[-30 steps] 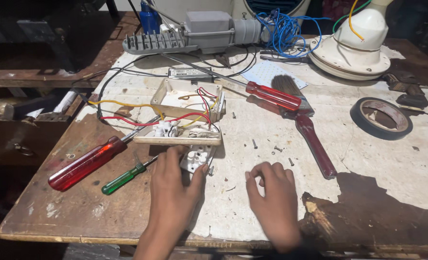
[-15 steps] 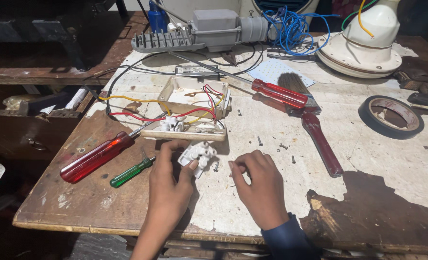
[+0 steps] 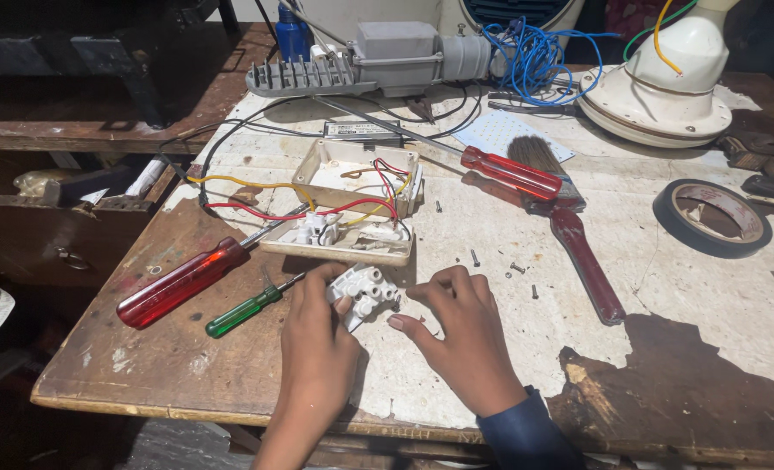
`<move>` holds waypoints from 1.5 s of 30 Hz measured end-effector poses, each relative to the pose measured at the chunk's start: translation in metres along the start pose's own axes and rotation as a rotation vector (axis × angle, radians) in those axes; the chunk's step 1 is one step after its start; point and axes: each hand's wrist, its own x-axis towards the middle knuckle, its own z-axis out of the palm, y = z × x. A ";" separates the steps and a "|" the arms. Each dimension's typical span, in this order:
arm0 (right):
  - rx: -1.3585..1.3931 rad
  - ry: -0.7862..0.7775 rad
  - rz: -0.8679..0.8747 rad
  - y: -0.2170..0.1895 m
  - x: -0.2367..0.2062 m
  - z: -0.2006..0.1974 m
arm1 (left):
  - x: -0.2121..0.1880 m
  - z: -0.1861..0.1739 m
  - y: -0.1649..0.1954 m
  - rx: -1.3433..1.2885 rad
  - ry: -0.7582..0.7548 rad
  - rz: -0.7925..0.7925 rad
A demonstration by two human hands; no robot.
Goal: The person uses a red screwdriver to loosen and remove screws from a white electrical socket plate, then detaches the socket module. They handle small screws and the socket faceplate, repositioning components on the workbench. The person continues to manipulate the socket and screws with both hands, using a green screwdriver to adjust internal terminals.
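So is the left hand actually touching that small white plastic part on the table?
Touching. The head view shows the left hand with its thumb and fingers wrapped against the white plastic part, no gap between them.

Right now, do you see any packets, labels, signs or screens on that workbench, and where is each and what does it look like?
No packets, signs or screens.
Driver box label: back centre, in front of the grey lamp housing; flat dark rectangle with a pale printed face.
Tape roll: right side; black ring whose tan inner core bears faint reddish print.
Blue bottle: back left; any label is hidden.
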 end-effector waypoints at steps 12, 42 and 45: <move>-0.001 0.027 0.023 -0.003 0.004 0.004 | -0.010 -0.029 0.057 0.270 -0.083 -0.206; 0.719 0.280 0.023 0.027 -0.015 0.001 | 0.000 0.039 0.058 -0.637 -0.026 0.214; 0.838 0.295 0.085 0.023 -0.015 -0.002 | 0.000 0.038 0.059 -0.578 -0.055 0.221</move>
